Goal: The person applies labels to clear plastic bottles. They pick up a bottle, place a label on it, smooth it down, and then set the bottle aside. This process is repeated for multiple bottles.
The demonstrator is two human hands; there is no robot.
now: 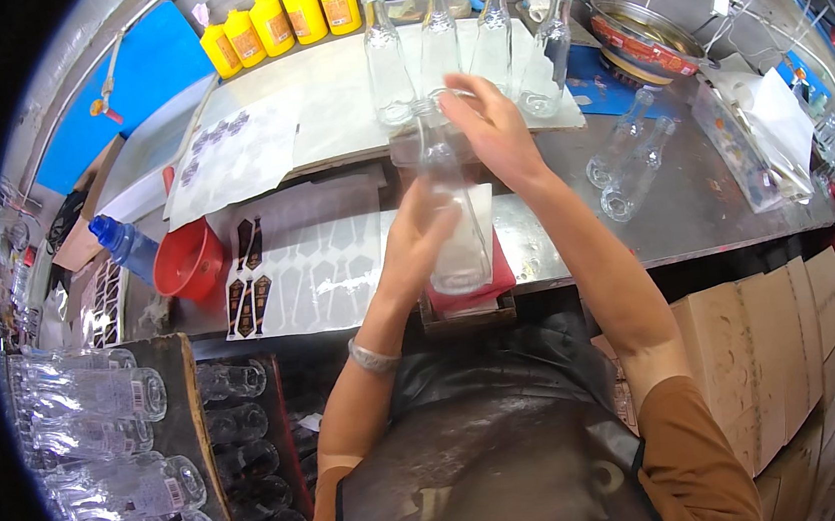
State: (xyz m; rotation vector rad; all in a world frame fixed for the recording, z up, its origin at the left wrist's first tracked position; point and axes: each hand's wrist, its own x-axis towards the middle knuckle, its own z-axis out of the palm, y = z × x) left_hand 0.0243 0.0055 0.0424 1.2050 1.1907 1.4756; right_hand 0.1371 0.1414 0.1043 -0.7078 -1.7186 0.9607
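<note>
A clear glass bottle [460, 256] stands slightly tilted in front of me, its base over a red cloth pad [505, 264] on a small wooden stand. My left hand [420, 232] is closed around the bottle's middle, its fingers a little blurred. Beside the bottle's neck is my right hand [495, 130], with fingers stretched out and apart; whether they touch the glass I cannot tell. Left of the bottle lies a sheet of decals [311, 281], with several dark tie-shaped pieces at its left end. Several upright glass bottles [440, 42] stand behind on a white board.
A red bucket [187, 260] and a blue-capped bottle [125, 245] stand at left. Two bottles [637, 174] lie on the metal table at right. Yellow bottles [272, 25] line the back; a steel pan [647, 32] sits back right. Stacked bottles [104, 451] and cardboard boxes [749, 359] flank me.
</note>
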